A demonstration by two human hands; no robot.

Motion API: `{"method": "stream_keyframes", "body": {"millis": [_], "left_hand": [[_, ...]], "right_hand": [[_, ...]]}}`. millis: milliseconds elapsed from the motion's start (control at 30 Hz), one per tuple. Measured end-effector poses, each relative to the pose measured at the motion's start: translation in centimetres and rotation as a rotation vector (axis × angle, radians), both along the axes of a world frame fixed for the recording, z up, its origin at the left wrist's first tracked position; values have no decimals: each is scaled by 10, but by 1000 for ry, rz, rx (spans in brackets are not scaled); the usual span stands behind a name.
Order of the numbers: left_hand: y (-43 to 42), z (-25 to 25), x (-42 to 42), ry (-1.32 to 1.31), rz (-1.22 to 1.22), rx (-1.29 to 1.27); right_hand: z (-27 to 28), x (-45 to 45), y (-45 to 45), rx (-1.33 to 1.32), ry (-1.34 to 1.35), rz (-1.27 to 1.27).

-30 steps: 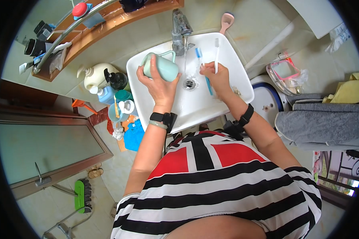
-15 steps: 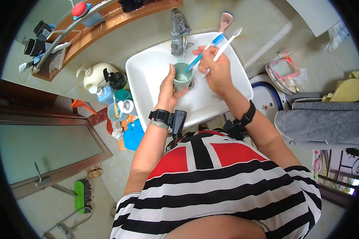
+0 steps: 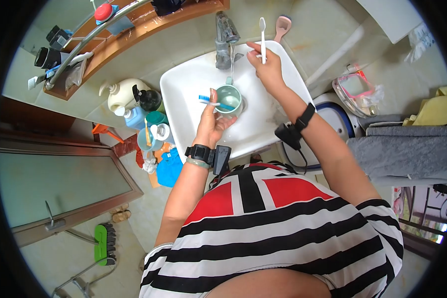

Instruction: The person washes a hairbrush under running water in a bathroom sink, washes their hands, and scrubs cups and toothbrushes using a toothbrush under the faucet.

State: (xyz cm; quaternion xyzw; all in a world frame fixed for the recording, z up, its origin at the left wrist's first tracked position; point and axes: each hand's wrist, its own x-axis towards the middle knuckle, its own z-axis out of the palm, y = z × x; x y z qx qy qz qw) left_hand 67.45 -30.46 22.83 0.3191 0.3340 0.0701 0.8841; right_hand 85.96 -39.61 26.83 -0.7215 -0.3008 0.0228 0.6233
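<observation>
My left hand (image 3: 211, 125) is wrapped round a pale green cup (image 3: 232, 110) over the sink (image 3: 179, 94). A blue-and-white toothbrush (image 3: 206, 101) leans in the cup, its bristle end out past the rim beside my left thumb. My right hand (image 3: 269, 73) is closed on a white toothbrush (image 3: 262, 37), held with its head up, to the right of the faucet (image 3: 222, 53). A thin stream of water runs from the faucet toward the cup's handle side.
Several pump bottles (image 3: 126, 94) and a light blue cup (image 3: 149, 140) stand left of the sink. A wooden shelf (image 3: 134, 37) curves above. Behind the sink's right corner lies a pink brush-like thing (image 3: 283, 26). Grey towels (image 3: 397, 154) hang at right.
The blue-and-white toothbrush has left my right hand and now leans in the cup. My right hand has moved up toward the faucet with the white toothbrush, now more upright.
</observation>
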Motion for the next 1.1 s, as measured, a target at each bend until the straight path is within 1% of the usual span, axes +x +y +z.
{"method": "stream_keyframes", "body": {"millis": [33,133,167,233,267,333,367,400,467,500,533,600,767,833,867,933,1000,1067,1100], "left_hand": [[2,-2,-2,-21,-11,-8],[2,2,-5,-34,-6,-6],[1,4,-6,-27,10,-2],[1,7,-7,-22,21,12],[0,7,-10,-17,32,23],[4,5,-11,-22,21,40],[7,3,-12,-31,9,49],[8,2,-13,-27,9,46],[10,2,-13,-20,32,44],[8,2,-12,-15,37,33],[7,3,-12,-11,37,45],[6,7,-12,-9,33,65],[5,5,-9,-11,-22,56],[4,10,-9,1,-23,71],[3,11,-10,25,-29,81],[0,14,-8,61,-36,94],[0,12,-8,98,-46,112],[4,5,-10,36,-148,99],[3,1,-11,38,-153,105]], "right_hand": [[-1,4,7,57,119,-16],[-9,17,27,24,187,-59],[-14,27,34,27,190,-59],[-25,43,44,-2,121,-218],[-25,42,44,-3,127,-215],[-23,45,48,220,350,-245],[-9,32,40,333,493,-144],[-8,20,35,330,497,-146],[-7,2,31,339,529,67],[-7,-4,32,333,521,111],[-12,0,34,324,530,110],[-15,14,43,234,495,-72],[-11,1,27,190,402,-163],[-11,-29,3,102,667,13],[-16,-47,-8,103,621,180],[-14,-68,-22,-54,637,319],[-24,-69,-25,-10,654,336],[-27,-68,-25,42,669,354],[-27,-67,-24,41,640,346]]}}
